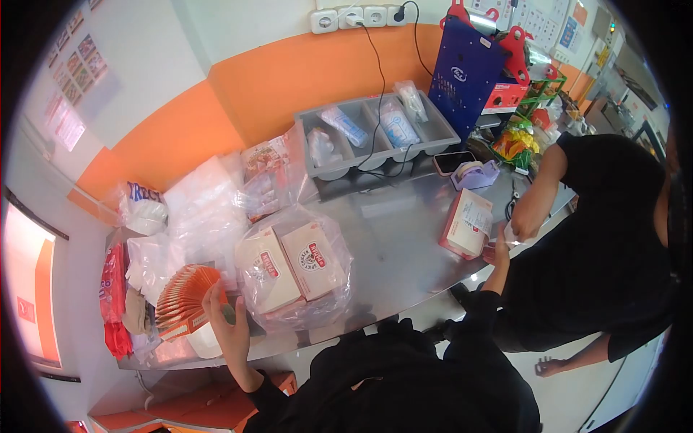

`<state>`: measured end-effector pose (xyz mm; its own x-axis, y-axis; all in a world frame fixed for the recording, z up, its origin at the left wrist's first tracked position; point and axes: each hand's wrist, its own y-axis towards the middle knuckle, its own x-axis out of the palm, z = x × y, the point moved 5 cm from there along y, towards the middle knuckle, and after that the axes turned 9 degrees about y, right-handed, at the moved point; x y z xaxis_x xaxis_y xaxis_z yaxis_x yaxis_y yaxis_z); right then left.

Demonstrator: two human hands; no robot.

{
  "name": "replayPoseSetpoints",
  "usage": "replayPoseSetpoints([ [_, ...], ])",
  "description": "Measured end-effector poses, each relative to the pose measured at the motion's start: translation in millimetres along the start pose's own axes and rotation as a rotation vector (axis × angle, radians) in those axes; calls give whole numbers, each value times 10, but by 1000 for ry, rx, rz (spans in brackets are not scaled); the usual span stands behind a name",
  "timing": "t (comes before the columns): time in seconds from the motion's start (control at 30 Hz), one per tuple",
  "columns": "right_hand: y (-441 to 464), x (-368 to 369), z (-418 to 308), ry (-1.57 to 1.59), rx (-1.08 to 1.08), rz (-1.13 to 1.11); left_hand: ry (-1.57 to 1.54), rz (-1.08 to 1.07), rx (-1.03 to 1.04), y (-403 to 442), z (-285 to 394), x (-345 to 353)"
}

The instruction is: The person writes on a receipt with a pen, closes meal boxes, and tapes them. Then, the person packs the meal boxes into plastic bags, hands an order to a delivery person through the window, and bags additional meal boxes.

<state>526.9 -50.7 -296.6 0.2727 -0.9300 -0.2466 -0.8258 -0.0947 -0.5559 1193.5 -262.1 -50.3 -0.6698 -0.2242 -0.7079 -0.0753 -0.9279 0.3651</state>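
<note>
My left hand [229, 330] is at the table's left front, fingers apart, beside a fanned stack of orange-and-white folded paper packaging [189, 294]. Whether its fingertips touch the stack I cannot tell. To its right, two closed cardboard food boxes [314, 260] sit side by side in a clear plastic bag [338, 242]. My right hand [498, 261] reaches to the table's right side, against the near end of another food box [468, 224] with a paper slip [476, 216] on top. A co-worker's hand [529, 216] meets it at a small white item [510, 234]; my fingers are partly hidden there.
A grey compartment tray [307, 119] with bagged items stands at the back. A tape dispenser [476, 175], phone [455, 162] and scissors [513, 196] lie to the right, near a blue machine [464, 76]. Plastic bags [206, 206] pile up at left. The co-worker [599, 252] stands close at right.
</note>
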Motion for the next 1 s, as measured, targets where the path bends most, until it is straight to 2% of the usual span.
replayPoseSetpoints([
  [0.23,-13,284,66,146,-160,-60,-33,-10,50,-8,26,17],
  [0.3,119,395,84,78,-240,-61,-21,-17,49,-15,51,0],
  [0.4,705,623,174,-804,-686,88,-49,-21,13,-45,-26,11],
  [0.43,395,702,48,-1070,-632,146,-57,-26,-2,-50,-34,10],
  [0.5,-109,464,-47,-299,-424,115,-68,-38,-34,-71,-50,1],
  [0.6,-434,443,-108,-146,-334,276,-86,-38,-58,-100,-50,-9],
  [0.7,-430,431,-132,-241,-358,301,-73,4,-13,-116,-60,-6],
  [0.8,-410,425,-140,-280,-373,335,-135,44,-129,-127,-7,-32],
  [0.9,-444,484,-100,-176,-376,191,-152,91,-92,-115,133,-43],
  [0.93,-523,616,-192,-180,-454,115,-170,53,-68,-117,163,-9],
  [0.97,-861,979,-339,-246,-555,-16,-188,14,-42,-120,187,22],
  [1.0,-1336,1541,-475,-396,-740,-277,-205,-25,-18,-125,220,57],
])
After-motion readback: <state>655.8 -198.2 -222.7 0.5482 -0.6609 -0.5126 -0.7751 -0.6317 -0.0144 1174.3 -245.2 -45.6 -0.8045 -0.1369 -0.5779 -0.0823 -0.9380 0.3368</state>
